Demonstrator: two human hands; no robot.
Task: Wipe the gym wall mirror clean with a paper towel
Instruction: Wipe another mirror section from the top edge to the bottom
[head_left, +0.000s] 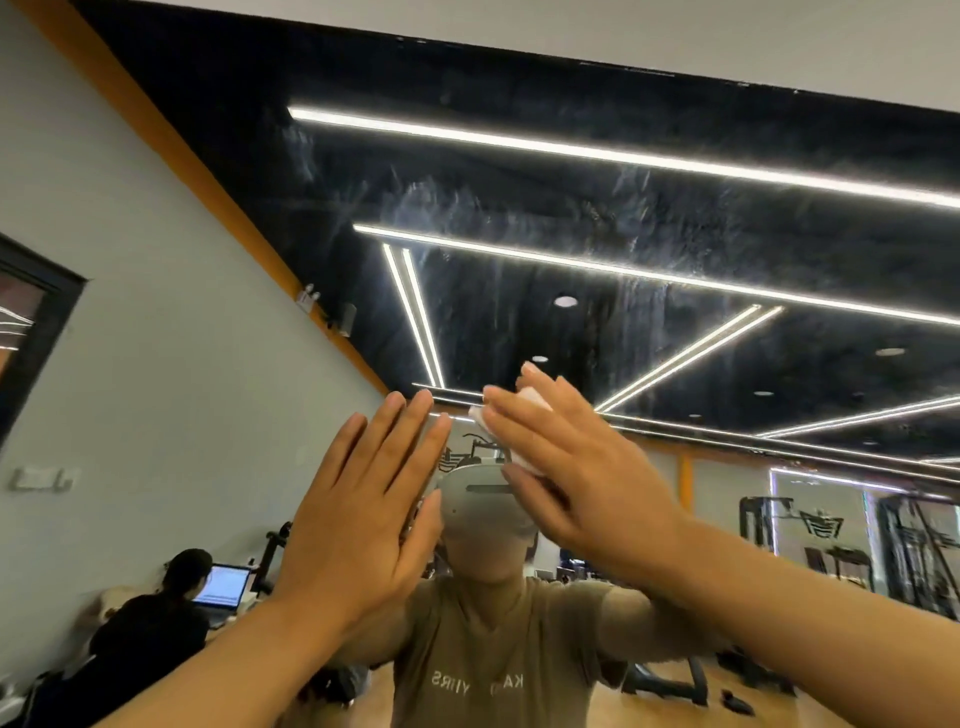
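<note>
Both hands are pressing on the mirror (597, 218): the left hand (363, 514) flat with fingers straight, empty; the right hand (566, 467) pinning the paper towel (524, 415) under straight fingers. Smears are showing above, so overlapping upward strokes with steady pressure would probably work best.

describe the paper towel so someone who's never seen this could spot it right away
Look at the big wall mirror with its smeared streaks. Low in the middle, two hands are raised; the paper towel is the small white wad under the right hand, while the left hand holds nothing.
</note>
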